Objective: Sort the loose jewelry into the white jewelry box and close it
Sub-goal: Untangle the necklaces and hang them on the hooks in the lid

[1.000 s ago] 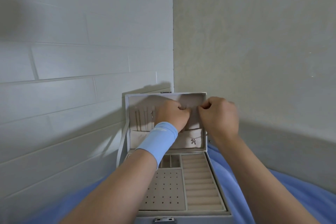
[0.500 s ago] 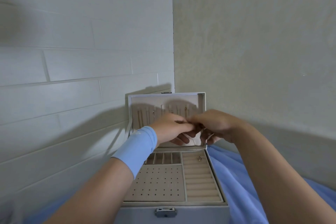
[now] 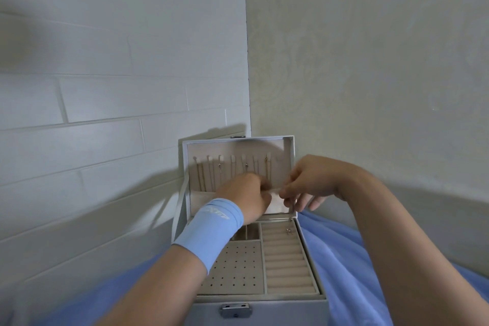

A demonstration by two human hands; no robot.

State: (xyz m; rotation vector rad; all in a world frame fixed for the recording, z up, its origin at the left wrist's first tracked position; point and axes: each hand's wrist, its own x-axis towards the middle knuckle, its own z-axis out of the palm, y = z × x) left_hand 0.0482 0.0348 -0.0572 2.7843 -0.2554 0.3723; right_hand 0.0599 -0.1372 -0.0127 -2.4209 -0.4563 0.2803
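Observation:
The white jewelry box [image 3: 309, 254] stands open on the blue cloth, its lid [image 3: 289, 145] upright. Several thin necklaces [image 3: 266, 167] hang from hooks inside the lid. My left hand [image 3: 246, 196], with a blue wristband, pinches the top edge of the lid pocket [image 3: 203, 200]. My right hand [image 3: 312, 182] meets it from the right, fingers closed on a fine necklace chain. That chain's small pendant [image 3: 289, 231] dangles over the back ring rolls [image 3: 288, 264]. The exact grip between the fingertips is hidden.
The box tray has a perforated earring panel [image 3: 235, 270] on the left and small compartments [image 3: 250, 233] behind it. A metal latch [image 3: 235, 309] sits on the front wall. Walls [image 3: 132, 100] close in on the left and behind. Blue cloth [image 3: 344, 259] covers the surface.
Both hands dropped from the hooks near the lid's top to the pocket edge. The pendant moved from the pocket front to hanging over the ring rolls. The hung necklaces are now uncovered.

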